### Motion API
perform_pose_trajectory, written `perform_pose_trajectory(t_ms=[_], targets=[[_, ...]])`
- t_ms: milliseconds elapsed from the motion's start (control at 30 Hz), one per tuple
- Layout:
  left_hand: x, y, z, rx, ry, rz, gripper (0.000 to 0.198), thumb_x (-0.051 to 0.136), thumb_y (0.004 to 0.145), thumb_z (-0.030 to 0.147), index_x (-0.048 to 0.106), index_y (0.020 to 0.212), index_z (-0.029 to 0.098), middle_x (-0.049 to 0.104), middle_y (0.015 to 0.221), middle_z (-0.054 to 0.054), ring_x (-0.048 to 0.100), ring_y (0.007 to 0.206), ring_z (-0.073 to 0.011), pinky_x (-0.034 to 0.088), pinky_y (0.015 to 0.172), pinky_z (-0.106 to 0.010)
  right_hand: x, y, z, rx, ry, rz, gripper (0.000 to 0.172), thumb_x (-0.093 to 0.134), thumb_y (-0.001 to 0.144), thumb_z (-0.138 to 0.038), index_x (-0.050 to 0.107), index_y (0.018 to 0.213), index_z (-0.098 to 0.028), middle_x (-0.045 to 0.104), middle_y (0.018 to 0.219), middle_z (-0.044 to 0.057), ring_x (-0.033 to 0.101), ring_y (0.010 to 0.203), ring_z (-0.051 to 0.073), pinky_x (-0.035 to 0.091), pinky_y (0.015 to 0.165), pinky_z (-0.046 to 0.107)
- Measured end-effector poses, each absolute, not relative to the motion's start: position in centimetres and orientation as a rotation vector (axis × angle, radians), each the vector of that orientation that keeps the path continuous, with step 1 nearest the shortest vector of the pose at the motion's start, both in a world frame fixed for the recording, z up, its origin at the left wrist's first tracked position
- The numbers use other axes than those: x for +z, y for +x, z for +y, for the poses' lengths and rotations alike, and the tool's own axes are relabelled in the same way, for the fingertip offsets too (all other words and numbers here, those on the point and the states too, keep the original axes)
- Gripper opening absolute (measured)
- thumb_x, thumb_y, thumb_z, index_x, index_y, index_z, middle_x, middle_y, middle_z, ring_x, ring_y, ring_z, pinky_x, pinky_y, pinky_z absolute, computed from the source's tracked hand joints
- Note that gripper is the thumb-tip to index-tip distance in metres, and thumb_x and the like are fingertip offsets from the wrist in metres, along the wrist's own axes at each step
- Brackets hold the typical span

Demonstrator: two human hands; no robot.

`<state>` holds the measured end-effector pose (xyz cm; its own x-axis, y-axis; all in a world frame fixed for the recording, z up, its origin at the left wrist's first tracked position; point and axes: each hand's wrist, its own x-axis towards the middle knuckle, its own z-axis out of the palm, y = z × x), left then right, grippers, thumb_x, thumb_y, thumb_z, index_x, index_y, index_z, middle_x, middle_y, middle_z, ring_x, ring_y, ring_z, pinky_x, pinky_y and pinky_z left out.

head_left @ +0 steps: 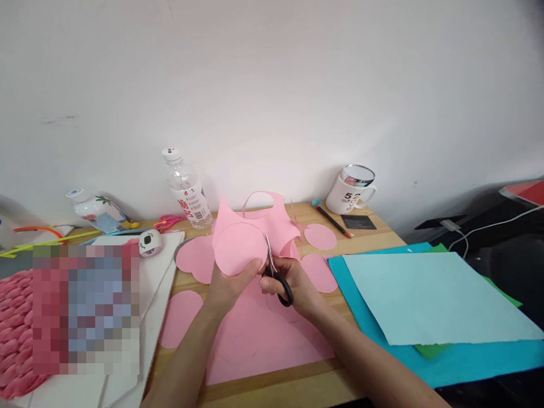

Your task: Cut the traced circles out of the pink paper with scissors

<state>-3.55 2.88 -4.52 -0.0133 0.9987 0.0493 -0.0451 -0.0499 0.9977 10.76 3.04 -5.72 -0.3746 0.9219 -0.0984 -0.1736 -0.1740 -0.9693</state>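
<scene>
I am seeing a pale wall (272,102) standing behind a wooden table (369,235), whose left part is disappearing under white boards (159,283). On the right, a pale blue sheet (437,300) is covering most of the green paper (433,349) and part of a darker blue sheet (476,362). A pink sheet (242,351) is lying flat at the near side, its far part being blocked from my view. At the left edge, a braided pink thing (15,334) is running out of the picture, a pixelated patch (85,309) masking what is beside it. Above the table, cut pink paper (276,224) is rising behind a pink circle (238,243); whether the two are joining, I cannot tell. The left hand (232,286) is pinching the circle, thumb in front, other fingers mostly hiding. The right hand (297,277) is clamping the black-handled scissors (272,263), one blade showing at the circle's right edge, the other escaping me.
</scene>
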Motion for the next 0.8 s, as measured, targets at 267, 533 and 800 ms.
perform_pose_trajectory(t_ms=[267,533,800], targets=[[-5.4,-3.8,3.1,1.374,1.141,1.189,0.030,0.071,0.067,0.030,0.065,0.093,0.016,0.071,0.089,-0.006,0.066,0.087,-0.0219,0.055,0.072,-0.031,-5.9,10.8,3.0,1.668,-0.974,-1.275,0.031,0.078,0.061,-0.039,0.057,0.064,-0.016,0.047,0.048,-0.005,0.041,0.048,0.010,0.032,0.048,0.023],[-5.8,-3.6,3.1,1.402,1.169,1.336,0.032,0.073,0.068,0.035,0.066,0.092,0.015,0.073,0.090,-0.007,0.068,0.087,-0.0234,0.056,0.075,-0.032,-6.3,10.2,2.6,1.659,-0.984,-1.242,0.035,0.078,0.060,-0.043,0.054,0.065,-0.017,0.043,0.053,-0.005,0.035,0.050,0.009,0.029,0.047,0.023],[-4.4,-3.5,2.6,1.216,1.277,1.298,0.020,0.071,0.069,0.030,0.068,0.084,0.017,0.074,0.080,-0.006,0.069,0.084,-0.0251,0.057,0.076,-0.036,-6.3,10.9,3.2,1.600,-1.025,-1.343,0.046,0.077,0.059,-0.050,0.044,0.058,-0.018,0.035,0.056,-0.005,0.025,0.054,0.009,0.020,0.047,0.025]])
